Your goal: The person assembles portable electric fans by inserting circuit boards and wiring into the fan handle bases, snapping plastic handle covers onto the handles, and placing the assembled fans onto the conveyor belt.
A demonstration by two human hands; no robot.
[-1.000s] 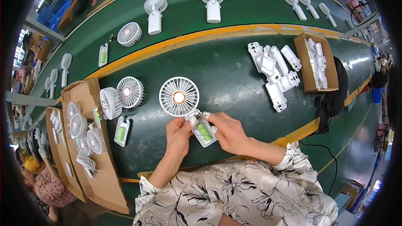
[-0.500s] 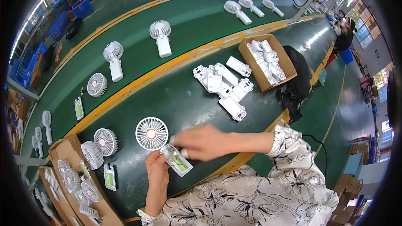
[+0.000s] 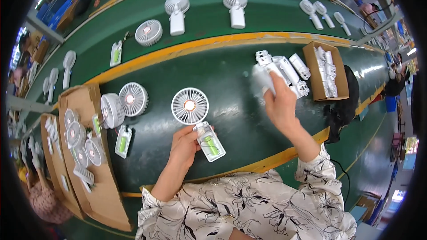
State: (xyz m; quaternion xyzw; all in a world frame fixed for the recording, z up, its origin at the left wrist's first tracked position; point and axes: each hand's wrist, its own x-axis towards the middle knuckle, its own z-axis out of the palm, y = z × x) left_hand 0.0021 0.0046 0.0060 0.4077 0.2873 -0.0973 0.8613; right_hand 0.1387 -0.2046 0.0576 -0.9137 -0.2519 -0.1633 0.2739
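Fan head (image 3: 190, 106) of white colour, with an orange ring at its middle, lies face up on the dark green table (image 3: 242, 135). At its five o'clock is an open half-handle (image 3: 217, 157), which looks joined to it at the neck. Inside this half one can see a green battery cell (image 3: 213, 147) and thin wires. The left hand (image 3: 183, 146), at nine o'clock of the half-handle, grasps its upper end between thumb and fingers. The right hand (image 3: 282, 106) is well apart, at two o'clock, and its fingers seem closed around a white shell (image 3: 263, 79); this piece is blurred, so I cannot tell its exact shape.

In my judgement, the head, the cell and the wires are already in place, while the half-handle has no cover on it. Whether each wire is well fastened, I cannot tell.

From the right hand, a pile of shells (image 3: 287, 70) is near, between twelve and one o'clock, and a cardboard box (image 3: 340, 73) is at two. At nine o'clock of the fan head stand two more fan heads (image 3: 133, 99); at eight is another half-handle (image 3: 128, 136), also uncovered. At twelve and one o'clock, on the green belt (image 3: 204, 22), two fans (image 3: 177, 23) show closed handles.
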